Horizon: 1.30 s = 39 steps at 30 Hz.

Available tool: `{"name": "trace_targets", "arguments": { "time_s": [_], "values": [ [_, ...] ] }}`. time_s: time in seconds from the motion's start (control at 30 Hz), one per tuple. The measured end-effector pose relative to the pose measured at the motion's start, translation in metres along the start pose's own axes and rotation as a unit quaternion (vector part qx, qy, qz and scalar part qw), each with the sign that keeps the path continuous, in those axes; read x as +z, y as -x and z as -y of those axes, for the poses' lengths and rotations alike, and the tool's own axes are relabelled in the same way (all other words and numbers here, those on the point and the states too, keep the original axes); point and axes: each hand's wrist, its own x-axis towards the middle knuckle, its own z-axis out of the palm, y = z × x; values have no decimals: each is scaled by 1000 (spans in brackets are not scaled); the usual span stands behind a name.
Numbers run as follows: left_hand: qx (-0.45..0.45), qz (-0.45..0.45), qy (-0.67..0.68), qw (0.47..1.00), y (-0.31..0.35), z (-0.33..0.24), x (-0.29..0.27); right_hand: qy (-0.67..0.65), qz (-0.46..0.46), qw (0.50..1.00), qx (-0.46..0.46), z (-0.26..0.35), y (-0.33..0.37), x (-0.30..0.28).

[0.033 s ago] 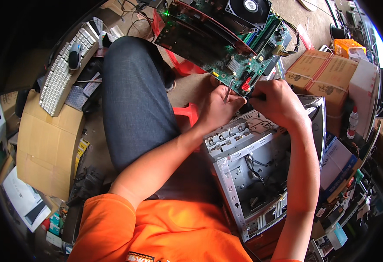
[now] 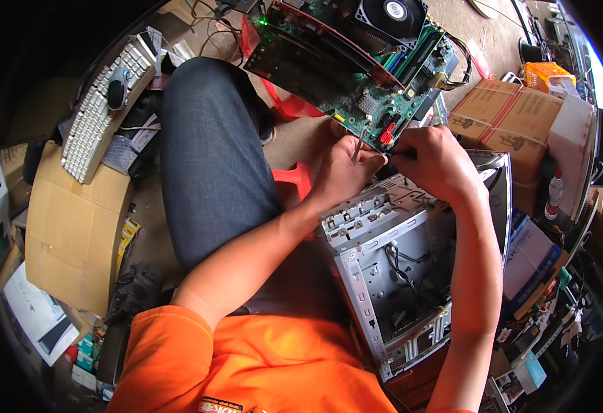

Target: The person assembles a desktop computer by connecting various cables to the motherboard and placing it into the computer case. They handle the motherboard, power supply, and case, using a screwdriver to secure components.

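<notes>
My left hand point(image 2: 342, 172) is closed around a thin metal tool point(image 2: 359, 143) whose shaft points up at the edge of a green motherboard point(image 2: 356, 76). The board, with a black fan, lies tilted on the floor ahead. My right hand point(image 2: 435, 162) sits right beside the left, its fingertips pinching a small dark cable end point(image 2: 392, 154) near the board's red connectors. Both hands hover over the top edge of an open grey computer case point(image 2: 411, 275). The case lies on its side between my knees, with loose wires inside.
A white keyboard point(image 2: 98, 117) with a mouse point(image 2: 117, 86) lies far left above flat cardboard point(image 2: 74, 234). Taped cardboard boxes point(image 2: 501, 117) and an orange box point(image 2: 545, 72) stand on the right. A red stool point(image 2: 294, 180) shows under my leg. Clutter lines the right edge.
</notes>
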Motion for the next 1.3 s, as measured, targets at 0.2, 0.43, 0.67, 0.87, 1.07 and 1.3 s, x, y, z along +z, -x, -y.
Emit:
{"name": "trace_targets", "arguments": {
  "time_s": [0.2,0.43,0.67,0.87,1.07,1.3],
  "values": [
    [-9,-11,34,999,6,-10,1,44,7,999,15,6,-5,2],
    [5,-14,22,1000,8,-21,3,23,11,1000,12,7,-10,4],
    [-24,16,-6,1000,5,-22,-1,54,7,998,3,5,-10,5],
    [-5,16,4,1000,9,-30,0,48,8,999,0,5,-10,5],
    [-12,21,-31,999,9,-36,-2,66,12,998,7,9,-11,5],
    [-19,18,21,999,10,-28,0,75,8,997,-7,11,-11,5]
  ]
}}
